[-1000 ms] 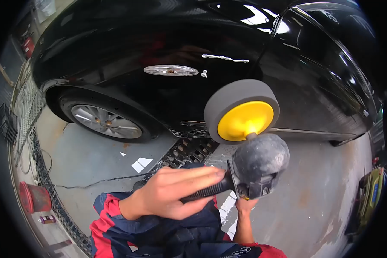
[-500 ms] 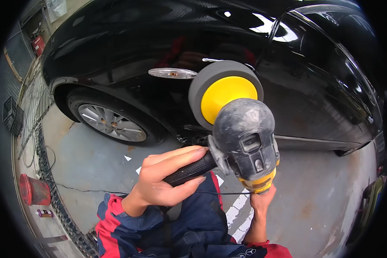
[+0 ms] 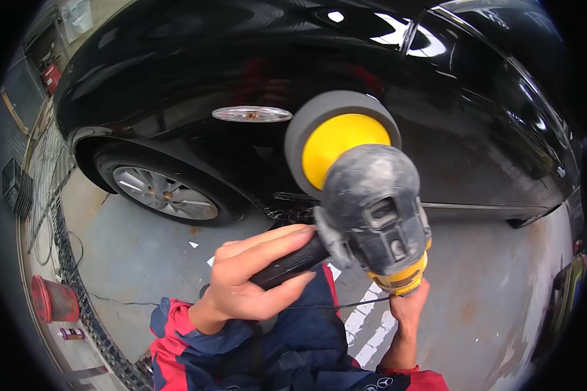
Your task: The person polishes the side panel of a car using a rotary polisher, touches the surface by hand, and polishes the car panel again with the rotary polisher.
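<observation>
A polisher (image 3: 378, 202) with a yellow backing plate and a thick grey foam pad (image 3: 297, 140) is held up in front of a black car's side panel (image 3: 195, 72). My left hand (image 3: 257, 270) is wrapped round its black side handle (image 3: 293, 262). Behind the yellow lower end of the tool, my right hand (image 3: 411, 300) grips the body, its fingers mostly hidden. The pad is at the panel, right of the oval clear side lamp (image 3: 251, 115). Whether it presses on the paint is hidden by the pad itself.
The front wheel (image 3: 166, 192) is at the left under the fender. A red bucket (image 3: 55, 300) and a small purple can (image 3: 72, 333) stand on the floor at the far left. A cable (image 3: 346, 305) runs from the tool across my lap. At the right edge is a green object (image 3: 567, 287).
The polisher has risen and swung its pad up and left to the panel, over where white streaks of compound showed. Both hands moved with it and kept their hold.
</observation>
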`<state>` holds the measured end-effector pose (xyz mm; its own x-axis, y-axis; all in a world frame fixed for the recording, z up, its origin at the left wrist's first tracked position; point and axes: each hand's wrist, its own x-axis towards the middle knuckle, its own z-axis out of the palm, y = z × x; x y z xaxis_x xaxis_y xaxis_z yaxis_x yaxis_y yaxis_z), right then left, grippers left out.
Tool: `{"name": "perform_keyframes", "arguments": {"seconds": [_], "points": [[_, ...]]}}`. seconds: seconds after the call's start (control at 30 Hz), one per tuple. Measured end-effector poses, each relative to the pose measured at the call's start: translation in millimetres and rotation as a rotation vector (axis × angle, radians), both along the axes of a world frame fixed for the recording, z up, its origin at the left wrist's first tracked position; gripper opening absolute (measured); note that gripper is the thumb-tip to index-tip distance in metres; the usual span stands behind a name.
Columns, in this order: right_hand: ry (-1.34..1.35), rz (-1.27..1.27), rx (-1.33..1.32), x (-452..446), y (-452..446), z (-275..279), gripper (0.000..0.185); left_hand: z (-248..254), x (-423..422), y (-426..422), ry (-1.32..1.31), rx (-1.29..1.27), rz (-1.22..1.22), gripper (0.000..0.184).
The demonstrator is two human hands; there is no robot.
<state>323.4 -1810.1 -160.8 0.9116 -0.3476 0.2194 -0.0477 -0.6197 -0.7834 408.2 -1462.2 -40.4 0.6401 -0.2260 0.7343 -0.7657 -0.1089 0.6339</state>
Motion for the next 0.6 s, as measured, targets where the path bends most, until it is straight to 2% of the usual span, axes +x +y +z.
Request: {"name": "perform_keyframes", "arguments": {"seconds": [0.13,0.27,0.3,0.33,0.4,0.5,0.53,0.6], "points": [[-0.048,0.009,-0.011,2.3,-1.0,6.9,0.033,5.6,-3.1,6.6,0.033,-0.044,0.013,0.056],[0.049,0.127,-0.145,20.7,28.6,55.4,0.035,5.8,-30.0,40.1,0.159,-0.053,0.203,0.056],[0.039,0.177,-0.106,26.1,35.5,61.5,0.035,4.6,-39.3,47.5,0.239,-0.122,0.238,0.059],[0.03,0.226,-0.064,30.3,43.3,67.8,0.035,3.8,-43.8,57.8,0.21,-0.133,0.274,0.061],[0.042,0.247,-0.111,34.7,61.7,85.6,0.036,-2.5,-54.0,75.6,0.298,-0.246,0.363,0.062],[-0.108,0.271,-0.082,40.0,73.4,95.5,0.028,3.0,-51.7,78.6,0.315,-0.391,0.361,0.061],[-0.108,0.27,-0.087,38.6,70.1,92.6,0.028,5.0,-49.2,74.8,0.315,-0.396,0.359,0.061],[-0.112,0.231,-0.123,37.2,58.9,78.3,0.03,9.8,-39.1,63.6,0.266,-0.214,0.325,0.06]]}}
